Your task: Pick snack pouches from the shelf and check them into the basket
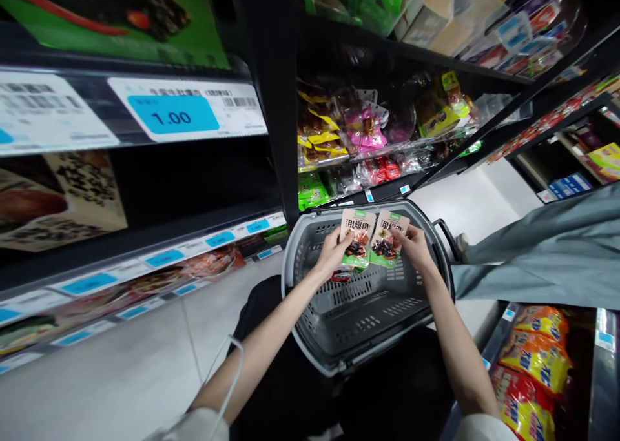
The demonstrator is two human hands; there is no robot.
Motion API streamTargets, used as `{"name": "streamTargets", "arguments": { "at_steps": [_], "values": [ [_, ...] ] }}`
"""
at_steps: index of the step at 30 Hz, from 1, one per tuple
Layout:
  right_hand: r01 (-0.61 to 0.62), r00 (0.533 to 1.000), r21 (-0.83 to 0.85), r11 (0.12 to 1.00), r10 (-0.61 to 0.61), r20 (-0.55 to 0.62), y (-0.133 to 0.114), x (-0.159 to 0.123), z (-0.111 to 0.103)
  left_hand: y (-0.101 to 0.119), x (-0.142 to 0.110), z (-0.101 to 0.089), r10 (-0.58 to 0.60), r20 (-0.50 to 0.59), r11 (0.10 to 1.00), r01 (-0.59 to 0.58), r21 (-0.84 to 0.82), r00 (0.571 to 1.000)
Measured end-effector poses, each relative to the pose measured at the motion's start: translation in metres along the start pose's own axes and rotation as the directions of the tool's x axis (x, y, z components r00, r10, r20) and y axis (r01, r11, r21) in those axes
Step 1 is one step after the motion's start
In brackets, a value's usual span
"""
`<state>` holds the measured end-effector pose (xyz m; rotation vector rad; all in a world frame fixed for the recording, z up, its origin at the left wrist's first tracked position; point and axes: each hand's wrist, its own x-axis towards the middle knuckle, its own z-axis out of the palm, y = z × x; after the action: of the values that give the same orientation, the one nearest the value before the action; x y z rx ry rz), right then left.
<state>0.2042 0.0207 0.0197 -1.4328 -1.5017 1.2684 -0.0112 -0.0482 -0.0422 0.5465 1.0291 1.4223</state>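
Observation:
My left hand [332, 250] pinches a small snack packet [357, 239] with a green bottom edge and a picture of dark food. A matching snack packet [386, 241] is gripped by my right hand [414, 246], its inner edge meeting the first one. Both packets are held face up over a grey shopping basket [310, 357] with slotted walls. Partly hidden below the left packet, a red package [341, 274] lies inside the basket. The basket sits in front of my dark-clothed legs.
Black shelving [271, 53] with price labels [179, 115] rises at the left. Further shelves ahead carry yellow snack bags [322, 137] and pink packs [365, 128]. At the right stands a person in grey-blue trousers [533, 247]. Red and yellow bags [530, 357] fill a bin at lower right.

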Motion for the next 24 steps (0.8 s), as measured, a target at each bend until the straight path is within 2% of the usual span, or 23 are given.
{"name": "streamTargets", "arguments": {
  "at_steps": [3,6,10,14,18,24],
  "values": [
    [-0.001,1.000,0.015,1.000,0.001,0.007,-0.003,-0.001,0.001,0.005,0.000,-0.001,-0.046,0.013,0.988,0.047,-0.147,0.999],
    [-0.038,0.999,0.047,0.998,0.038,0.002,-0.002,-0.001,-0.001,0.018,-0.004,-0.006,-0.137,0.148,0.934,0.177,-0.310,0.980],
    [-0.080,0.997,0.101,0.992,0.079,0.010,0.000,0.001,-0.003,0.039,-0.014,-0.011,-0.192,0.318,0.828,0.327,-0.456,0.929],
    [-0.100,0.995,0.130,0.986,0.098,0.024,-0.002,0.001,-0.003,0.051,-0.022,-0.011,-0.225,0.407,0.723,0.432,-0.539,0.885],
    [-0.113,0.993,0.132,0.985,0.109,0.037,-0.005,0.000,-0.001,0.053,-0.024,-0.009,-0.230,0.468,0.638,0.496,-0.590,0.853],
    [-0.120,0.993,0.135,0.984,0.115,0.038,-0.005,0.000,0.000,0.051,-0.023,-0.011,-0.226,0.516,0.581,0.539,-0.610,0.827]
  ]
}}
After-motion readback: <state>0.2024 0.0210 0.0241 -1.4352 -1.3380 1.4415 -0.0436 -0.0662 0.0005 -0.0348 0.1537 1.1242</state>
